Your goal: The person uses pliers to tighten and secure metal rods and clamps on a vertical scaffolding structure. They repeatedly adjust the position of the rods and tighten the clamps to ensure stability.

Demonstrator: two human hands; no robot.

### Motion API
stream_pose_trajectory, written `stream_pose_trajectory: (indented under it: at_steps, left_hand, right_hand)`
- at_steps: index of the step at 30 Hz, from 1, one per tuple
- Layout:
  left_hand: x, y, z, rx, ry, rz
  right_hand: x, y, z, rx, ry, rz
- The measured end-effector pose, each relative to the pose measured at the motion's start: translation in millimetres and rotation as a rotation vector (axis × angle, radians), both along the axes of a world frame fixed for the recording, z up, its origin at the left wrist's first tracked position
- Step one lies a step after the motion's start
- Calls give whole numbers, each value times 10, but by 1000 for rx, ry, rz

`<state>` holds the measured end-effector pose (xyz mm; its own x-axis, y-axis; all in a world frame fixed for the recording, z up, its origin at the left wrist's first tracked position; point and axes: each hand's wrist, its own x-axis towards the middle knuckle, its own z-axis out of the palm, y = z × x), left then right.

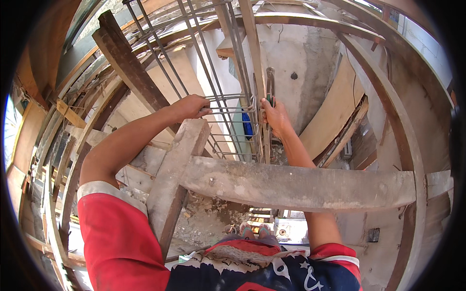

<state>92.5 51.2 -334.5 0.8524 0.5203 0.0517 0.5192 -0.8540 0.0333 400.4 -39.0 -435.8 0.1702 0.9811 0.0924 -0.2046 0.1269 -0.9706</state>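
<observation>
A tall cage of steel reinforcing bars [228, 112], with thin cross ties, rises in front of me. My left hand [191, 106] is closed on one of its ties at the cage's left side, fingers curled around the metal. On the cage's right side, beside an upright wooden strip [266, 140], my right hand [277, 118] grips a slim metal hand tool [270, 80] that looks like pincers with green on the handles. The tool points upward, close to the bars. Its lower part is hidden in my fist.
A thick wooden beam [301, 186] crosses in front of my body, meeting a slanted timber [170, 182] on the left. A dark post [131, 72] leans at upper left. Curved plywood [335, 106] stands at right. My feet [256, 230] are far below, near ladder-like rungs [261, 213].
</observation>
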Motion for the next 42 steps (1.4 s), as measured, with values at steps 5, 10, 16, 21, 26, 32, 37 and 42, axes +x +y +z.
stream_pose_trajectory:
  at_steps: [5, 10, 16, 21, 26, 32, 37, 42]
  left_hand:
    - [151, -139, 244, -6, 79, 145]
    - [166, -3, 398, -76, 143, 189]
    - [577, -33, 565, -361, 356, 311]
    - [387, 187, 235, -104, 262, 128]
    - [505, 59, 327, -30, 286, 95]
    - [449, 77, 230, -94, 122, -20]
    - [374, 198, 119, -77, 71, -66]
    - [472, 102, 207, -105, 112, 17]
  right_hand:
    - [-175, -602, -193, -51, 180, -51]
    - [-609, -1193, -463, -18, 247, 26]
    - [-825, -1471, -54, -91, 464, 306]
    - [-986, -1433, -70, -141, 560, 298]
    - [-1135, -1352, -84, -106, 565, 206]
    - [-1439, -1250, 393, -264, 964, 103]
    - [-1540, -1183, 468, -337, 1232, 240]
    - [-1381, -908, 57, -271, 1208, 484]
